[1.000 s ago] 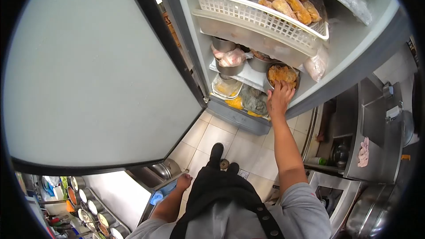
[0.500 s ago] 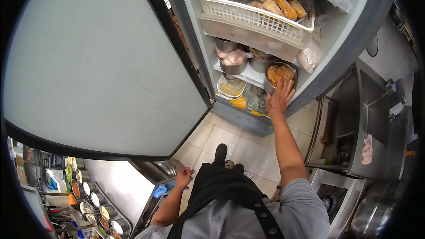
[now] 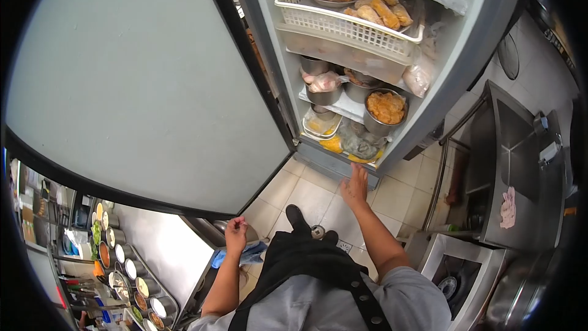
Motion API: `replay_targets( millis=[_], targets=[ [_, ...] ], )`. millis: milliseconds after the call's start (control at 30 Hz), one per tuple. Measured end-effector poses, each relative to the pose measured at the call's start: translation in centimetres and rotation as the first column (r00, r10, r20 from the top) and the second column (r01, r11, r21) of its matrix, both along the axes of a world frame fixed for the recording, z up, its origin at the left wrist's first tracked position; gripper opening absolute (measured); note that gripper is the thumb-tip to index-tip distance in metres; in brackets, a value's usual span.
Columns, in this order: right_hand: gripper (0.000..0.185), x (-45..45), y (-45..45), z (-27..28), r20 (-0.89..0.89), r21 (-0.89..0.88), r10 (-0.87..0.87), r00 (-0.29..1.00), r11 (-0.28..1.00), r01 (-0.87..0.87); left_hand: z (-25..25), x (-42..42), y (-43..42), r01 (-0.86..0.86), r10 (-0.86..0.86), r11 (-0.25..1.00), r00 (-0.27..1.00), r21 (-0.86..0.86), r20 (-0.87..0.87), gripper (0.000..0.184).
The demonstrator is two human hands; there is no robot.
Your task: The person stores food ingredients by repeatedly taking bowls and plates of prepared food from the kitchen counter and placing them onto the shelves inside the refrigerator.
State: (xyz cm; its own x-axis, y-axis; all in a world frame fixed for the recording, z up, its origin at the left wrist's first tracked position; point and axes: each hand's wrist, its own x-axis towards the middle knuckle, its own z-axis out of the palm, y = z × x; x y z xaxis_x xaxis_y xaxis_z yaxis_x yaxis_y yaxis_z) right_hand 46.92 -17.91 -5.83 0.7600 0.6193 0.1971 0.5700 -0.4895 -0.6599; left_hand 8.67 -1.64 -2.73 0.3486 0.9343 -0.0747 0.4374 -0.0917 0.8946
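Observation:
My right hand is in front of the open fridge's lower edge, fingers apart and holding nothing. Above it, on the lower shelf, stands a metal pot heaped with orange marinated meat. Bagged dark food lies in the bottom compartment, left of that pot. My left hand, fingers curled in with nothing visible in them, is by the lower corner of the fridge door; I cannot tell whether it touches the door.
A white basket of breaded pieces sits higher in the fridge. At right are a steel sink with a pink cloth and a stove burner. Several food containers line the counter at lower left.
My right hand has let go of the meat pot and drawn back, down and left, out of the fridge. My left hand has risen toward the door's lower corner.

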Motion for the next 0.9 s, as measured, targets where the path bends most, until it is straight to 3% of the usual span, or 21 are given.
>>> replay_targets(
  millis=[200,233,267,300,333,367,400,467,500,533,567,600,667,733,833,900],
  targets=[
    [0.047,-3.3,-6.0,-9.3,-0.243,-0.136,-0.007,0.97,0.99,-0.026,2.2,0.1,-1.7,-0.059,0.06,0.997,0.998,-0.042,0.028,0.021],
    [0.047,-3.7,-7.5,-11.6,-0.303,-0.242,-0.059,0.951,0.97,-0.017,2.2,0.1,-1.8,-0.075,0.078,0.995,0.996,-0.06,0.037,0.021],
    [0.048,-3.9,-9.1,-14.1,-0.355,-0.344,-0.114,0.928,0.939,-0.017,1.9,-0.1,-1.8,-0.087,0.089,0.995,0.995,-0.058,0.039,0.02],
    [0.053,-3.6,-11.3,-16.7,-0.397,-0.514,-0.087,0.914,0.846,-0.143,1.3,-0.5,-1.7,-0.1,0.103,0.993,0.994,-0.056,0.042,0.019],
    [0.057,-4.1,-13.7,-20.1,-0.37,-0.601,-0.163,0.915,0.793,-0.102,1.0,-0.7,-1.4,-0.116,0.118,0.992,0.992,-0.052,0.047,0.019],
    [0.055,-4.2,-15.8,-18.9,-0.49,-0.672,-0.233,0.84,0.715,-0.194,1.1,-1.1,-1.1,-0.103,0.103,0.994,0.995,-0.038,0.006,0.024],
    [0.053,-4.4,-17.9,-20.9,-0.495,-0.729,-0.25,0.832,0.64,-0.241,1.3,-1.2,-0.6,-0.159,0.157,0.984,0.987,0.081,0.032,0.028],
    [0.053,-5.0,-21.4,-21.7,-0.512,-0.728,-0.257,0.82,0.637,-0.255,2.3,-1.6,0.5,-0.271,0.252,0.913,0.963,0.305,0.099,0.037],
    [0.05,-5.7,-22.9,-22.7,-0.492,-0.717,-0.41,0.768,0.691,-0.091,3.7,-1.4,1.2,-0.403,0.349,0.838,0.914,0.366,0.207,0.044],
    [0.045,-5.4,-24.3,-26.1,-0.441,-0.752,-0.313,0.841,0.641,-0.155,5.8,-1.1,2.2,-0.532,0.429,0.744,0.844,0.405,0.32,0.051],
    [0.042,-5.4,-24.9,-24.2,-0.418,-0.749,-0.104,0.902,0.601,-0.278,7.9,-1.2,3.0,-0.628,0.529,0.646,0.778,0.434,0.338,0.054],
    [0.045,-5.3,-25.8,-22.9,-0.459,-0.687,-0.134,0.879,0.68,-0.255,9.8,-1.6,4.0,-0.709,0.619,0.537,0.699,0.457,0.358,0.057],
    [0.049,-4.8,-26.4,-23.4,-0.522,-0.709,-0.427,0.738,0.699,-0.097,12.8,-3.1,6.6,-0.751,0.64,0.389,0.637,0.533,0.43,0.059],
    [0.048,-4.0,-26.4,-23.5,-0.539,-0.672,-0.474,0.696,0.741,-0.016,15.0,-4.4,9.5,-0.777,0.596,0.359,0.617,0.516,0.514,0.061],
    [0.047,-3.3,-24.9,-21.0,-0.593,-0.641,-0.485,0.643,0.768,-0.012,18.2,-5.0,11.8,-0.739,0.447,0.549,0.654,0.391,0.61,0.061],
    [0.047,-3.6,-23.6,-20.1,-0.601,-0.619,-0.48,0.638,0.785,0.008,19.1,-5.2,12.3,-0.742,0.486,0.55,0.658,0.383,0.575,0.058]
  ],
)
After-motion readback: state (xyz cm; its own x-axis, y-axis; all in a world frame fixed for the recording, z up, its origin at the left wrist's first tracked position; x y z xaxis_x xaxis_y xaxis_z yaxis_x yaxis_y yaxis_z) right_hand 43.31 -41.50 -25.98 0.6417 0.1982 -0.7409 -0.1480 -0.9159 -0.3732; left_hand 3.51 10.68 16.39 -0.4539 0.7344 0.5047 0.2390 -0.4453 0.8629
